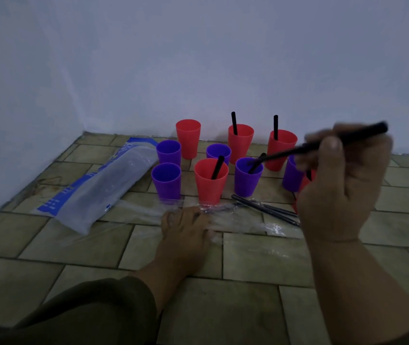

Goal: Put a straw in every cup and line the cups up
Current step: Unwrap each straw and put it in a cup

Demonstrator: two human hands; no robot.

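The right hand (pixel 340 185) is pinching a black straw (pixel 322 144) in a closed grip, its tip dipping into a purple cup (pixel 248 180) just left of the grip; the left hand (pixel 186 227) is pressing flat, fingers spread, on clear wrap (pixel 248 226) on the floor (pixel 248 255), with loose straws (pixel 268 210) lying between both hands.

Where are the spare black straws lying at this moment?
In the head view, the spare straws lie on the tiled floor, right of centre, just in front of the purple cup and beside the right hand.
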